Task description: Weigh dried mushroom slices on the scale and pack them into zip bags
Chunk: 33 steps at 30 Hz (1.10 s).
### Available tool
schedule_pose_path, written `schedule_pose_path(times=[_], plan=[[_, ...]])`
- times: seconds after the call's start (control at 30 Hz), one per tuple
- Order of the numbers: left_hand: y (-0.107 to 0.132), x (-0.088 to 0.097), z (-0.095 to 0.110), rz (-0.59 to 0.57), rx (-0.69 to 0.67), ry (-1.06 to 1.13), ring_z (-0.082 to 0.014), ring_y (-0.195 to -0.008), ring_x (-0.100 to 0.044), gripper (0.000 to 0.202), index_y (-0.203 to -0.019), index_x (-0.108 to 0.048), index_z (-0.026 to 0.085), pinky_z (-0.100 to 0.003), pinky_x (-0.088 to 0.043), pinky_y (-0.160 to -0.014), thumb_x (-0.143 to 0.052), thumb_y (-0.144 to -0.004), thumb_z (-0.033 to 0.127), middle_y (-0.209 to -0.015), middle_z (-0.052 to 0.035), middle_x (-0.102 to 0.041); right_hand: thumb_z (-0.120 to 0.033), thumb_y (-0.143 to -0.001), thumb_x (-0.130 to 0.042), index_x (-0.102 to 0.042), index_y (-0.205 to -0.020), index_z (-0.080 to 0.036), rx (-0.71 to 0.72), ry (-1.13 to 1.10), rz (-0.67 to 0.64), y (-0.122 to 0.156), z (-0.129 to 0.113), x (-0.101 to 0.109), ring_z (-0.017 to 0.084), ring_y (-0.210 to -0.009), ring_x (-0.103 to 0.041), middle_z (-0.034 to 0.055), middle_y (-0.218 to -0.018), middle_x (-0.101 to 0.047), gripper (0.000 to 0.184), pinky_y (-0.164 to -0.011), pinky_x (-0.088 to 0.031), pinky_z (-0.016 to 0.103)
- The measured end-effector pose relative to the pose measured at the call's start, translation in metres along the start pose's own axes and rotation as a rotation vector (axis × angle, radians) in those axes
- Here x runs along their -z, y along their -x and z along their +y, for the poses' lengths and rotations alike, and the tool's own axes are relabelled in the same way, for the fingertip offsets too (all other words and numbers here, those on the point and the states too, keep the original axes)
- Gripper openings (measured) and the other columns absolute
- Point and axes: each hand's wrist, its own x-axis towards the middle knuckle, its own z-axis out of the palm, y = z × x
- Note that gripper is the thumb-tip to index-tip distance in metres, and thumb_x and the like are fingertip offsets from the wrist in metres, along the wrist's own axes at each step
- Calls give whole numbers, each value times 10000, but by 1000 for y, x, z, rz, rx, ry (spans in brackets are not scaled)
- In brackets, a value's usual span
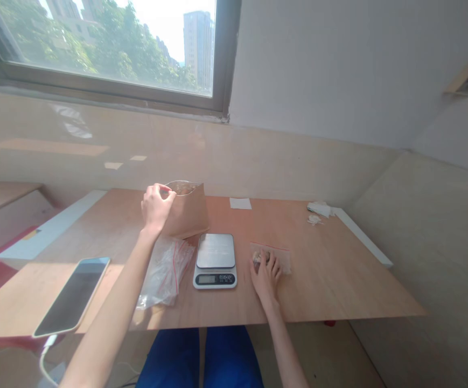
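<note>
While left fingers (158,189) pinch the bag (188,214), right fingers (273,262) seemingly cup mushrooms (257,256).

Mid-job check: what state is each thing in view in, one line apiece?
Paper bag: upright, mouth open, contents showing.
Scale: lying flat, reading illegible.
Phone: face up, screen dark, white cable attached.
Clear bags: loosely piled, overlapping.
Small clear bag: flat, partly covered.
Lumpy pieces: in or on that bag, can't tell.
Left hand: fingertips at paper bag's rim.
Right hand: fingers bent over lumpy pieces.
</note>
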Motion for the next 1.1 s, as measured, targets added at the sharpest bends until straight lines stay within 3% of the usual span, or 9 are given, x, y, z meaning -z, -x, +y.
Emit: schedule_pose_path(times=[0.17,0.27,0.37,0.43,0.53,0.6,0.77,0.9,1.1], plan=[[45,27,3,-25,115,109,-242,-968,-600,384,-1052,-489,196,-361,-458,-831,-577,-691,292,-1020,-73,-628,-320,-849,-467,-465,-1304,-143,-55,-115,-104,-45,1,10,371,-1306,-279,190,-1423,-334,488,-1015,-213,556],[73,38,0,-56,147,192,-217,-897,-634,359,-1052,-494,210,-332,-478,-778,-562,-711,303,-995,-57,-652,-322,-857,-435,-517,-1238,-153,-27,-361,12,-48,-24,36,337,-1289,-321,188,-1373,-397,424,-1009,-223,579],[95,41,-5,-164,142,276,-217,-899,-647,258,-945,-580,208,-306,-487,-757,-536,-744,363,-939,-54,-680,-271,-906,-334,-587,-1094,-187,307,-800,174,-23,-64,77,212,-1163,-476,120,-1171,-560,326,-991,-356,420],[106,40,-8,-193,136,331,-215,-911,-649,270,-914,-621,210,-288,-491,-746,-521,-760,408,-901,-49,-697,-211,-907,-345,-600,-1049,-214,592,-970,77,-2,-92,102,169,-1057,-544,73,-1041,-613,292,-934,-425,338],[119,38,-13,-150,88,335,-197,-877,-661,303,-946,-641,235,-263,-488,-725,-517,-773,450,-883,-29,-709,-148,-902,-343,-594,-1073,-217,886,-901,-145,16,-126,118,166,-1027,-565,57,-1035,-631,311,-896,-462,309],[126,35,-18,-129,31,268,-187,-831,-668,286,-939,-652,251,-248,-477,-700,-515,-785,449,-828,-15,-712,-114,-887,-341,-585,-1093,-165,886,-739,-182,16,-143,113,201,-1042,-560,101,-1068,-628,324,-891,-465,338],[139,24,-32,-89,-33,195,-169,-740,-662,271,-938,-667,232,-217,-441,-606,-494,-814,400,-765,-23,-705,-89,-809,-452,-592,-1090,-111,688,-484,-169,1,-174,77,295,-1027,-561,177,-1074,-631,315,-907,-412,450],[145,17,-34,-121,-17,222,-150,-719,-650,275,-972,-667,236,-201,-432,-585,-473,-823,362,-776,-15,-704,-78,-759,-533,-614,-1035,-159,634,-489,-183,-9,-190,57,315,-1086,-520,137,-1112,-635,298,-959,-334,497],[151,12,-24,-140,36,271,-146,-734,-644,280,-967,-667,258,-199,-439,-572,-457,-818,369,-764,8,-703,-13,-765,-488,-607,-922,-200,650,-725,-195,-21,-202,36,211,-1062,-542,1,-918,-700,271,-992,-320,389]])
